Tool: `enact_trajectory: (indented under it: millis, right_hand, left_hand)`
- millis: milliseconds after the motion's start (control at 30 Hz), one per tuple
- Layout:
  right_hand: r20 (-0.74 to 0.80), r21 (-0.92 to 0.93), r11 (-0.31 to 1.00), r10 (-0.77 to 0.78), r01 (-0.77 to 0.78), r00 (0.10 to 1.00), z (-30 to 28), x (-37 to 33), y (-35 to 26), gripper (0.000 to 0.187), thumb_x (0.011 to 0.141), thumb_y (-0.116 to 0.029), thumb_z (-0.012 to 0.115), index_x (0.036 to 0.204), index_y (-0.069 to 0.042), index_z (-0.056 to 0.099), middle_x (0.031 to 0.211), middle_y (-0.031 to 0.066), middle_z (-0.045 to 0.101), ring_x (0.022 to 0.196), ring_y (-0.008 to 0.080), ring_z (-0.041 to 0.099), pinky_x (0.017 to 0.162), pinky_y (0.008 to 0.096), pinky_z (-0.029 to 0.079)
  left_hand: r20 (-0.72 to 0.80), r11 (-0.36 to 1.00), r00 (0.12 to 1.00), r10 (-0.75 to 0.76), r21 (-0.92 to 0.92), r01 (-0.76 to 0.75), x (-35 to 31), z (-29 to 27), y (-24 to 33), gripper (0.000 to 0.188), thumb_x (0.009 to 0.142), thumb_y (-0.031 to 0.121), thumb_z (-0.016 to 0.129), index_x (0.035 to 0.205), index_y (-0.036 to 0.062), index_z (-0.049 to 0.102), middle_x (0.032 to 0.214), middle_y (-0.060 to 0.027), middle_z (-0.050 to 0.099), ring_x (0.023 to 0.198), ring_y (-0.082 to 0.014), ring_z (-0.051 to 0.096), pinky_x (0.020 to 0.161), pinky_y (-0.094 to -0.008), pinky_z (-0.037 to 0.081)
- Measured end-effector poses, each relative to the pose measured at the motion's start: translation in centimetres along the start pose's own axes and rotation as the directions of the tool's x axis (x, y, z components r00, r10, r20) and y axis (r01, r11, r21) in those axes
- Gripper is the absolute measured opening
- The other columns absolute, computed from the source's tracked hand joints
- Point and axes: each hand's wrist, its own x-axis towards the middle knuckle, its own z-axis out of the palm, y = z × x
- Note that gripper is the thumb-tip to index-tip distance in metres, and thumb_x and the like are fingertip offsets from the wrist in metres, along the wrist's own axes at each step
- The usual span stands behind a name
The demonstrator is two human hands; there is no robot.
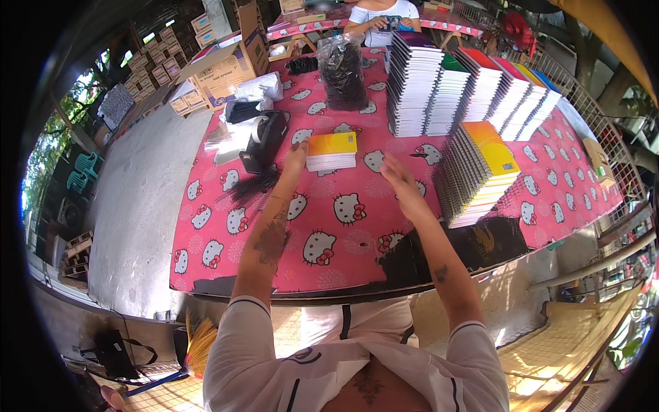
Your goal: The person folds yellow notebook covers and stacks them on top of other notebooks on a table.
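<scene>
Fingers of the left hand meet the 9 o'clock edge of a yellow-topped paper stack; whether they clamp it cannot be told. Right hand: fingers extended, gripping nothing, apart from the stack at its 4 o'clock.

Surroundings, clock centred on that stack. Tape dispenser, black, at 9, just beyond the left hand, with loose black strands at 8, beside the left forearm. White wrapped bundle and open carton toward 10. Clear bag of black material at 12. Tall spiral-notebook stacks at 1 to 2 wall off the far right. Yellow spiral-notebook pile at 3, just beyond the right hand, the nearest obstacle on that side. Another person far off, between 12 and 1.

Room and edges: pink cloth runs between the hands and down toward 6, ending at the table's near edge. Black sheet lies along that edge at 5, partly under the right forearm.
</scene>
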Motion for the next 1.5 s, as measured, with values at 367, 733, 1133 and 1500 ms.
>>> enact_trajectory:
  millis: [367,733,1133,1500]
  right_hand:
    - [0.001,-0.113,0.993,0.018,-0.018,1.000,4.2,10.6,6.6,0.062,0.094,-0.024,0.068,0.146,-0.003,0.042,0.134,0.0120,0.057,0.123,0.0216,0.053,0.105,0.0355,0.040]
    - [-0.166,0.258,0.961,0.142,-0.096,0.976,-0.8,-1.9,4.3,0.082,0.095,-0.048,0.067,0.155,-0.005,0.030,0.153,0.0105,0.040,0.143,0.0225,0.037,0.116,0.0416,0.028]
    - [-0.052,-0.098,0.994,-0.043,0.037,0.998,-1.7,-3.9,6.9,0.067,0.092,-0.018,0.071,0.150,-0.003,0.041,0.145,0.0115,0.050,0.135,0.0231,0.046,0.109,0.0376,0.040]
    - [0.130,-0.307,0.951,-0.003,0.043,0.992,-0.9,-13.1,4.2,0.061,0.086,-0.005,0.076,0.141,-0.008,0.049,0.107,0.0060,0.065,0.091,0.0101,0.061,0.075,0.0247,0.051]
  left_hand:
    - [-0.034,0.978,0.991,0.128,0.168,-0.120,-5.4,5.2,-1.3,0.053,0.091,0.034,0.060,0.130,-0.0021,0.053,0.117,-0.0274,0.066,0.107,-0.0446,0.065,0.090,-0.0487,0.050]
    - [0.551,0.180,0.364,0.751,0.360,-0.915,-19.2,2.5,4.4,0.024,0.087,0.019,0.071,0.107,0.0052,0.069,0.108,-0.0121,0.069,0.098,-0.0304,0.067,0.083,-0.0412,0.056]
    - [0.599,0.470,0.568,0.564,0.333,-0.818,-16.9,2.4,7.9,0.017,0.094,0.010,0.062,0.108,0.0030,0.067,0.092,-0.0171,0.070,0.079,-0.0375,0.068,0.069,-0.0446,0.055]
    - [0.433,0.312,0.420,0.797,0.301,-0.901,-29.7,-0.4,2.5,0.037,0.090,0.005,0.067,0.126,0.0064,0.060,0.122,-0.0188,0.056,0.111,-0.0386,0.057,0.090,-0.0441,0.051]
